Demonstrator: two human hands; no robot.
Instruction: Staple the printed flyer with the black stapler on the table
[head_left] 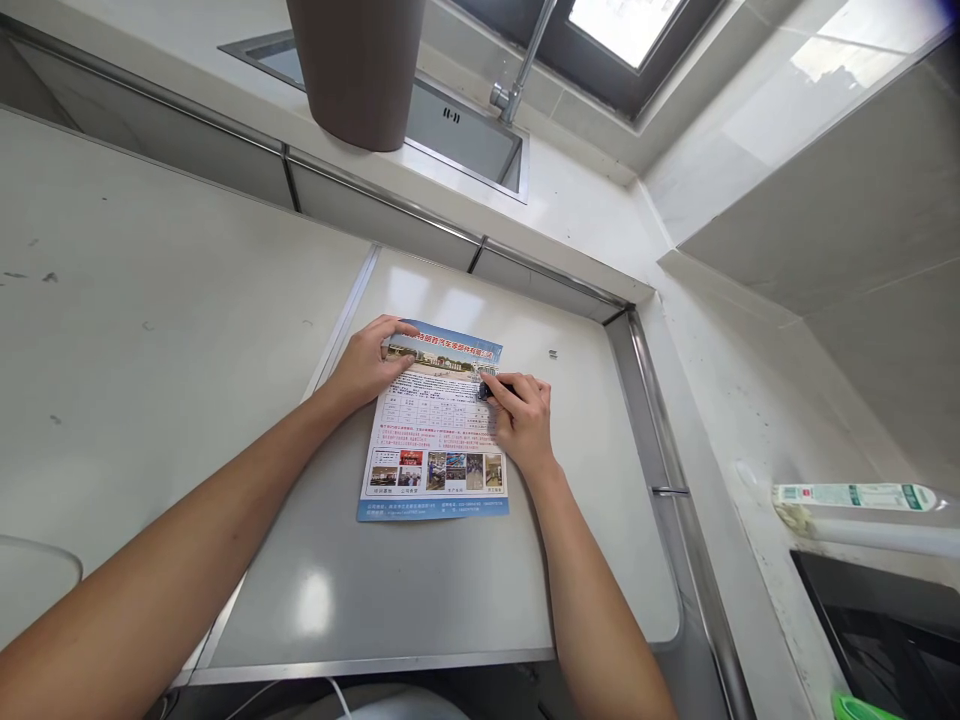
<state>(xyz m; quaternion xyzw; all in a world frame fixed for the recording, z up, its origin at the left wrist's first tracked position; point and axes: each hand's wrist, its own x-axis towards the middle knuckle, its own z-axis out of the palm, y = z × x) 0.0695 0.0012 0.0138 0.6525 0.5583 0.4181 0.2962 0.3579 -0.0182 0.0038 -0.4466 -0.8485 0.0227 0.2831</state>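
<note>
A printed flyer (435,440) with red text, tables and small photos lies flat on a white hinged panel (420,600). My left hand (367,362) rests on the flyer's upper left corner, fingers curled and pressing the paper down. My right hand (521,415) sits at the flyer's right edge, fingers closed around a small dark object (491,390), perhaps a marker or a stamp, whose tip touches the paper.
A steel sink (450,125) with a tap (517,85) is set in the white counter beyond. A brown cylindrical bin (356,70) hangs in front of it. A tube-like package (855,497) lies on the right counter beside a dark hob (885,630).
</note>
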